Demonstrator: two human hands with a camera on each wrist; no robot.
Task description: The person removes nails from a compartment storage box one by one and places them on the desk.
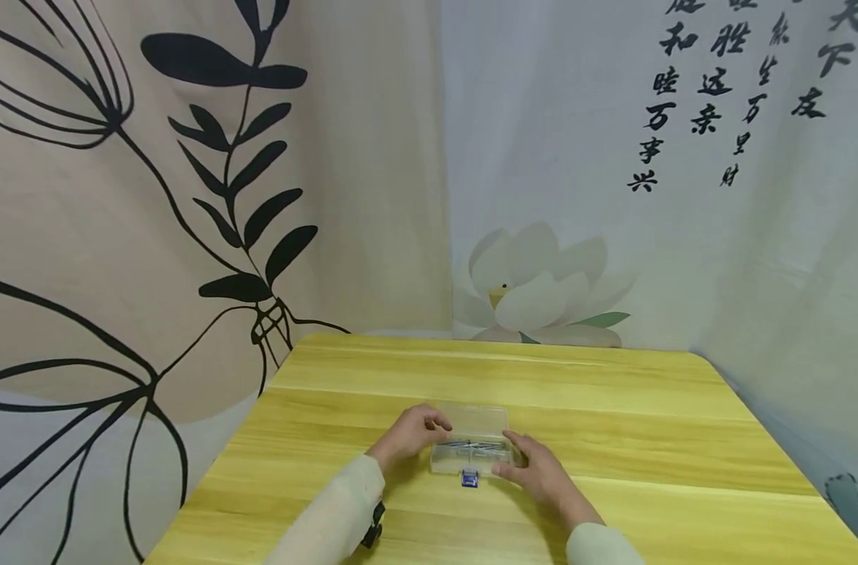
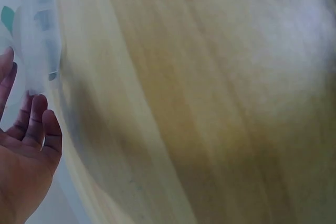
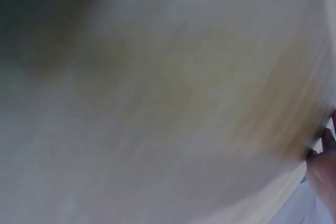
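Note:
A clear plastic box (image 1: 448, 463) lies on the table with its lid (image 1: 477, 420) raised at the back and a blue latch (image 1: 469, 478) at the front. Several thin, silvery metal pieces (image 1: 471, 446) lie inside; their exact kind is too small to tell. My left hand (image 1: 416, 431) is at the box's left end, fingers loosely bent, fingertips by the lid. The left wrist view shows this hand (image 2: 29, 150) with fingertips close against the box end (image 2: 42, 40). My right hand (image 1: 538, 467) grips the right end, thumb in front and fingers behind.
The wooden table (image 1: 648, 439) spreads out around the box. Behind it hangs a printed curtain (image 1: 379, 196) with leaves, a flower and writing. A black strap or band (image 1: 374, 526) shows beside the left sleeve. The right wrist view is mostly blurred.

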